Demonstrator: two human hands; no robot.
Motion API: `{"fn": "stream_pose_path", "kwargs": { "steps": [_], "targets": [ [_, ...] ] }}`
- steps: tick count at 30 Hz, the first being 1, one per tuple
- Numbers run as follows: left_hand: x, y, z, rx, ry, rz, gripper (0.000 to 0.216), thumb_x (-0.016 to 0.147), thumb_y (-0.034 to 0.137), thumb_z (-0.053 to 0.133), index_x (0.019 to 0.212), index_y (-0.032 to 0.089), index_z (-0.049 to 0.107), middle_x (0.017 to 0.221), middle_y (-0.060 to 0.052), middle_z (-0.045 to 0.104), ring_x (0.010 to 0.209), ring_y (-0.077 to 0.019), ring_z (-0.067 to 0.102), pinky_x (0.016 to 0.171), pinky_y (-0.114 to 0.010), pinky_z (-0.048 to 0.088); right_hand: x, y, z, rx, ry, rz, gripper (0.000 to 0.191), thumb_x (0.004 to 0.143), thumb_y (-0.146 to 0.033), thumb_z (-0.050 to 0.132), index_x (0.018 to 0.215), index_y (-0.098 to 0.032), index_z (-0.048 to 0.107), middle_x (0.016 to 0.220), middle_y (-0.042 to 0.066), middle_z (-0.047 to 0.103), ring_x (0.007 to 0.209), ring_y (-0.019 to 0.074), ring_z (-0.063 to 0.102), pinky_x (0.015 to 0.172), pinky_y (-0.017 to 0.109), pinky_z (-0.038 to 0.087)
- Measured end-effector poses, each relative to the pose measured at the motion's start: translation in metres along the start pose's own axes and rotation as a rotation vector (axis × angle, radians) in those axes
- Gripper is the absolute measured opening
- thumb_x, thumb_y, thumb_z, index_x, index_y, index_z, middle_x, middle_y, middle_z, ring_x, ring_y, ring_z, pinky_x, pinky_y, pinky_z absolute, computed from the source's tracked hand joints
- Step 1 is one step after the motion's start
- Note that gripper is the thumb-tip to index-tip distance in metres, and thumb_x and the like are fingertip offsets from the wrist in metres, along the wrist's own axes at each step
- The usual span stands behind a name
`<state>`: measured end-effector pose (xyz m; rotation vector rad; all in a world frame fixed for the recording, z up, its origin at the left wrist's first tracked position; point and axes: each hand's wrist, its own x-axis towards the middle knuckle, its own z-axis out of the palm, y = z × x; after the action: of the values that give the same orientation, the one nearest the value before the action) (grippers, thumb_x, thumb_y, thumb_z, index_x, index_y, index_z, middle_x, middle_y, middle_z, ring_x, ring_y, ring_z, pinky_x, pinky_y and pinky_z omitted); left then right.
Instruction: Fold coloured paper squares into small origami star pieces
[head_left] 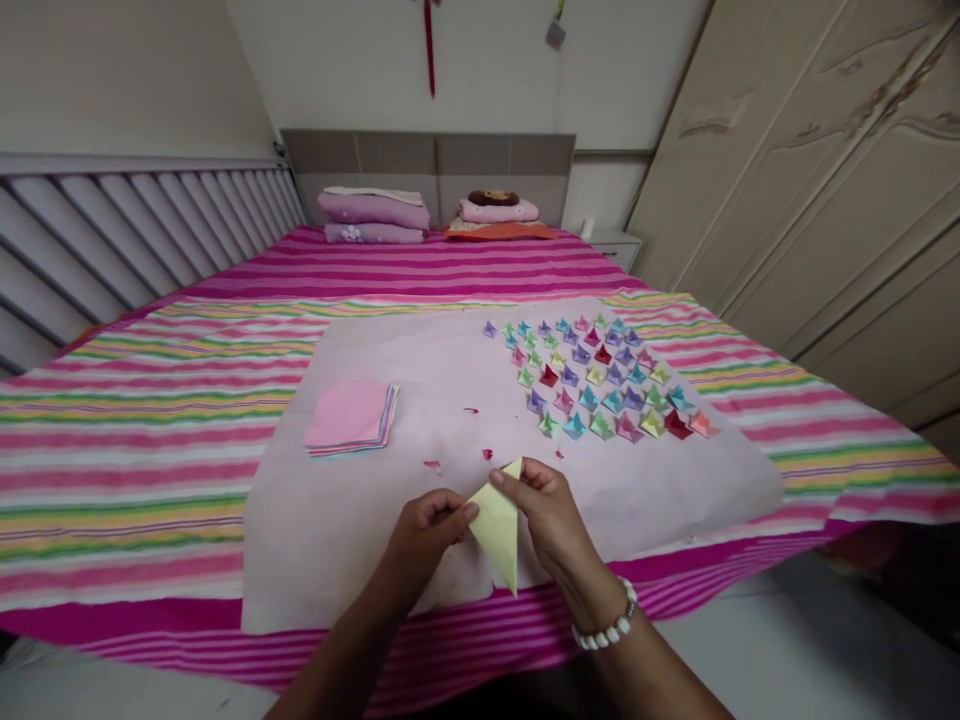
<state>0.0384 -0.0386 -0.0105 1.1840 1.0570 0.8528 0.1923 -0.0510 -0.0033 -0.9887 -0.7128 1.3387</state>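
Observation:
A pale yellow sheet of origami paper (pixel 496 527), folded into a pointed shape, is held up between my two hands above the near edge of a white sheet. My left hand (pixel 427 530) pinches its left corner between thumb and fingers. Near the upper tip, my right hand (pixel 546 505) grips it with the thumb on the front face and the fingers behind. One point of the paper hangs downward. A white bead bracelet (pixel 609 628) circles my right wrist.
A stack of coloured square paper (pixel 349 415) lies on the left of the white sheet (pixel 442 365). Several folded paper boats (pixel 596 375) stand in rows at the right. Small red scraps (pixel 487 455) lie in between. Beneath is a striped bedspread (pixel 150 450); folded bedding (pixel 375 215) sits by the headboard.

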Motion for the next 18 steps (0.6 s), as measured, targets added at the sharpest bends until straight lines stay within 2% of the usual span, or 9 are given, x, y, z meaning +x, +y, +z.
{"fn": "stream_pose_path", "kwargs": {
  "steps": [3,7,11,18],
  "targets": [
    [-0.001,0.002,-0.001,-0.031,0.003,-0.028,0.026,0.069,0.039,0.072,0.063,0.015,0.065,0.054,0.003,0.051,0.055,-0.0106,0.044,0.055,-0.022,0.034,0.001,-0.005,0.001,0.003,0.002,-0.026,0.032,0.065,-0.038,0.080,0.054,-0.016,0.060,0.050,-0.004,0.054,0.047,0.0083,0.044,0.048,0.022,0.035],
    [-0.001,0.001,-0.003,-0.239,-0.016,-0.121,0.028,0.070,0.040,0.072,0.066,0.014,0.063,0.057,0.004,0.048,0.055,-0.0083,0.040,0.058,-0.020,0.035,-0.003,-0.007,0.002,0.099,-0.105,-0.022,0.039,0.078,-0.055,0.064,0.074,-0.017,0.069,0.060,-0.001,0.059,0.053,0.0103,0.048,0.052,0.022,0.039],
    [-0.001,-0.005,-0.003,-0.365,-0.076,-0.160,0.030,0.070,0.042,0.073,0.072,0.013,0.064,0.061,0.003,0.049,0.056,-0.0079,0.040,0.059,-0.020,0.037,-0.008,-0.004,0.000,0.072,-0.186,0.016,0.030,0.075,-0.046,0.071,0.083,-0.017,0.071,0.062,0.000,0.060,0.057,0.0105,0.051,0.056,0.022,0.041],
    [-0.002,-0.002,0.001,-0.385,-0.082,-0.163,0.036,0.066,0.047,0.075,0.063,0.014,0.060,0.056,0.002,0.049,0.058,-0.0115,0.049,0.062,-0.025,0.042,-0.012,0.001,0.002,0.083,-0.172,0.065,0.023,0.070,-0.037,0.077,0.080,-0.018,0.070,0.062,-0.002,0.062,0.055,0.0090,0.052,0.055,0.021,0.040]
  ]
}}
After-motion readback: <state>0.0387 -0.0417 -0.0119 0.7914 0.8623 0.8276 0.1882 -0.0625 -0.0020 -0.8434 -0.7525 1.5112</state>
